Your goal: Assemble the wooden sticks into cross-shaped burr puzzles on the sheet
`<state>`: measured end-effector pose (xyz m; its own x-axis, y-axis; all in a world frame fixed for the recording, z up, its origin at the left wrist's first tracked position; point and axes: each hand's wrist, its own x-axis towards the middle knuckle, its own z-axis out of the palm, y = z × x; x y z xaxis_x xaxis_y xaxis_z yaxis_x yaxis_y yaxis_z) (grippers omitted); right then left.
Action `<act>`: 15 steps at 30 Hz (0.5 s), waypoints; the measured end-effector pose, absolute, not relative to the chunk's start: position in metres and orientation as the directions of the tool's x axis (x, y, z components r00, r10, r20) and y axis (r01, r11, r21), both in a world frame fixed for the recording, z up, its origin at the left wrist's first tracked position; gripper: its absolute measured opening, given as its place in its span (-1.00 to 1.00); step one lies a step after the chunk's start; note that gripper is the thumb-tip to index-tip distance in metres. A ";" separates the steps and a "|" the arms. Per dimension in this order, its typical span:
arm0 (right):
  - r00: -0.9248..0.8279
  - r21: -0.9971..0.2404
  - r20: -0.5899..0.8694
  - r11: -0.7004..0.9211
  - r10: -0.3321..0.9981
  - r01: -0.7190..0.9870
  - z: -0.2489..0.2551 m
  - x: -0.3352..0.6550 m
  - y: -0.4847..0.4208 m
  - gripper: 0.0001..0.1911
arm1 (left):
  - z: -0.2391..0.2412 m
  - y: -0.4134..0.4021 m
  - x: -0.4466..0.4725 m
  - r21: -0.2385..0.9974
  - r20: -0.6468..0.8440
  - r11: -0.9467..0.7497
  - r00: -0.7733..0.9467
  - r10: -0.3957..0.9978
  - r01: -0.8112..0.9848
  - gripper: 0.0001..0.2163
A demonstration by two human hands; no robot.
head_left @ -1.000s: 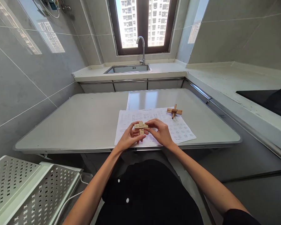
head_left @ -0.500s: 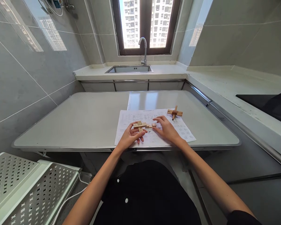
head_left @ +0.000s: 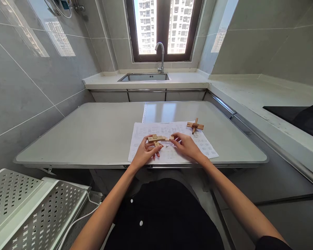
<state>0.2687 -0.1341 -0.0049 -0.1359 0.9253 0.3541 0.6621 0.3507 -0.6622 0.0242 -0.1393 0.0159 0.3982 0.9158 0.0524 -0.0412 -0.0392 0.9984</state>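
Observation:
My left hand (head_left: 146,152) is closed around a few light wooden puzzle pieces (head_left: 153,138), crossed over one another above the paper. From the right, my right hand (head_left: 186,146) pinches the end of a notched wooden puzzle piece (head_left: 167,139) between thumb and fingers. That piece's left end is right beside the pieces in my left hand; whether they touch or interlock I cannot tell. Under both hands lies a printed sheet (head_left: 139,133) with small diagrams. A cross of darker wooden puzzle pieces (head_left: 195,125) rests near the sheet's upper right corner.
The pale folding table (head_left: 75,139) extends to both sides. Beyond it are a counter (head_left: 101,80), a steel sink (head_left: 143,77) and a faucet (head_left: 161,57) below a window. A perforated white metal rack (head_left: 41,211) stands low on the left, with a white cable beside it.
My right hand's fingers have closed on the right end of the notched piece, which now sits higher and more in line with the left hand's pieces. My left hand has hardly moved.

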 end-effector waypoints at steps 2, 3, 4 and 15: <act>-0.109 -0.700 0.329 0.320 0.938 0.639 -0.008 0.270 -0.131 -0.81 | 0.016 -0.139 0.024 0.998 0.049 -0.034 0.393 0.918 -0.045 -0.29; -0.107 -0.701 0.324 0.315 0.940 0.640 -0.010 0.271 -0.129 -0.81 | 0.016 -0.139 0.025 0.999 0.046 -0.030 0.394 0.918 -0.045 -0.29; -0.113 -0.695 0.324 0.317 0.939 0.646 -0.011 0.272 -0.128 -0.81 | 0.016 -0.139 0.025 0.999 0.043 -0.027 0.395 0.918 -0.044 -0.29; -0.108 -0.480 0.272 0.233 0.956 0.846 -0.014 0.265 -0.121 -0.70 | 0.013 -0.137 0.024 0.999 0.044 -0.033 0.393 0.918 -0.036 -0.30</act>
<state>0.2653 -0.1209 -0.0142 -0.1083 0.9561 0.2723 0.8457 0.2326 -0.4803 0.0245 -0.1370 0.0133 0.3935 0.9183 0.0444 -0.0365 -0.0326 0.9988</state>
